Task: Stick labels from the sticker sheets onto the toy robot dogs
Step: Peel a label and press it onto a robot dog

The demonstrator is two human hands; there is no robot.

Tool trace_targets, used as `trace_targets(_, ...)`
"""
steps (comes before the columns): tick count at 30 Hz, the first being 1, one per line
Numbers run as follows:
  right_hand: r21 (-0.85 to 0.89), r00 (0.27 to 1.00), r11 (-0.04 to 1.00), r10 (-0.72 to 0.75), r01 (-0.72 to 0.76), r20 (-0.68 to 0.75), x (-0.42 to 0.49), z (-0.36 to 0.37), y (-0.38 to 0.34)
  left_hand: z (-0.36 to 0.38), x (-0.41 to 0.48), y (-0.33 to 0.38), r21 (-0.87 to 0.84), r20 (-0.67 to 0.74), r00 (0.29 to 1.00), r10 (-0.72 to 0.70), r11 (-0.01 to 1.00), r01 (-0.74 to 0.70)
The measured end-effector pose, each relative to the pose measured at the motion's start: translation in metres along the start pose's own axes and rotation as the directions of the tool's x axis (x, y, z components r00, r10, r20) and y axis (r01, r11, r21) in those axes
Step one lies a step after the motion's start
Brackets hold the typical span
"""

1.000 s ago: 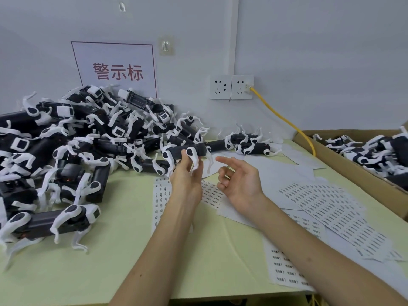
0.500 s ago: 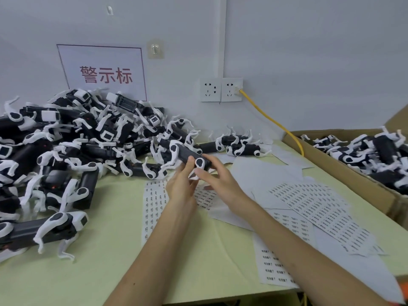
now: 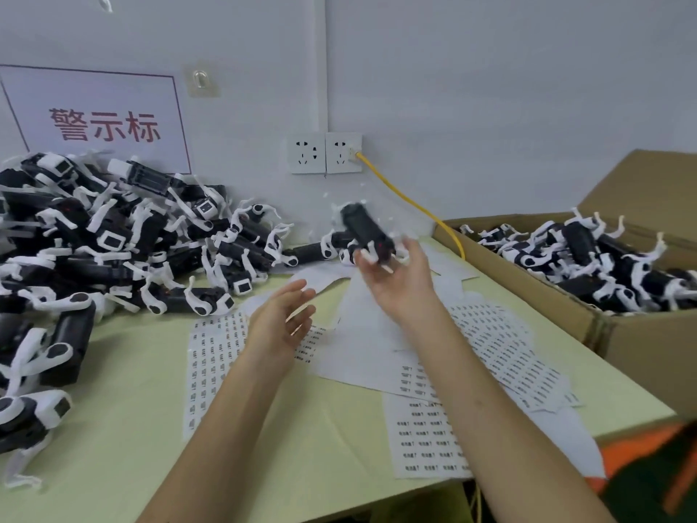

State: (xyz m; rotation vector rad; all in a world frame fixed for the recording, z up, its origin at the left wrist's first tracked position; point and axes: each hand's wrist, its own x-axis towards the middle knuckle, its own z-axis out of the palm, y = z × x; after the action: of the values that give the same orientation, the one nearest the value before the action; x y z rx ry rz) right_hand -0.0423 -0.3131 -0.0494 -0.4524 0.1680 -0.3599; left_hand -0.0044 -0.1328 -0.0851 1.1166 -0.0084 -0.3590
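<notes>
1. Your right hand [image 3: 401, 286] is raised above the tabletop [image 3: 124, 375], palm turned up, with a black-and-white toy robot dog [image 3: 367, 232] at its fingertips. The dog is blurred, so you cannot tell whether the fingers actually pinch it or only touch its lower end; the grip looks loosely spread around it.
2. Your left hand [image 3: 281, 320] hangs empty over the sticker sheets, fingers spread and slightly curled, palm facing right toward the other hand.
3. The dog in your right hand tilts up and to the left, its dark body above the fingers, in front of the wall below the double socket [image 3: 325, 152].
4. A big pile of toy dogs [image 3: 113, 235] covers the left side of the tabletop, reaching the wall under the white sign [image 3: 102, 118] with red characters.
5. Sticker sheets [image 3: 213, 362] lie flat in the middle, partly under your left forearm; more sheets [image 3: 426, 439] spread to the right (several overlap, some showing rows of small printed labels, some blank).
6. A cardboard box [image 3: 641, 334] stands at the right edge of the tabletop, holding more dogs [image 3: 599, 258].
7. A yellow cable [image 3: 415, 205] runs from the right socket down behind the box's near corner.
</notes>
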Motion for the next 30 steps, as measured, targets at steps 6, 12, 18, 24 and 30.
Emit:
trace_targets(6,0.084,0.94,0.939,-0.326,0.335,-0.103,0.008,-0.028,-0.059,-0.001,0.003,-0.001,-0.005,-0.001,1.0,0.012,1.0,-0.012)
trace_targets(12,-0.091,0.929,0.98,-0.198,0.179,-0.312,0.005,-0.021,-0.026,0.0,-0.001,-0.001,0.028,-0.002,1.0,0.012,1.0,-0.011)
trace_targets(18,-0.342,0.947,0.926,-0.242,0.161,-0.209,0.008,-0.015,-0.014,0.001,-0.005,0.003,0.047,-0.021,1.0,0.012,0.999,-0.011)
trace_targets(24,-0.427,0.957,0.895,-0.223,0.126,-0.186,0.008,-0.015,-0.009,-0.008,0.006,0.018,0.163,-0.173,0.974,0.144,0.98,-0.116)
trace_targets(30,-0.475,0.959,0.875,-0.207,0.093,-0.193,0.006,-0.014,-0.005,-0.065,0.029,0.032,0.708,-0.331,0.615,0.716,0.619,-0.34)
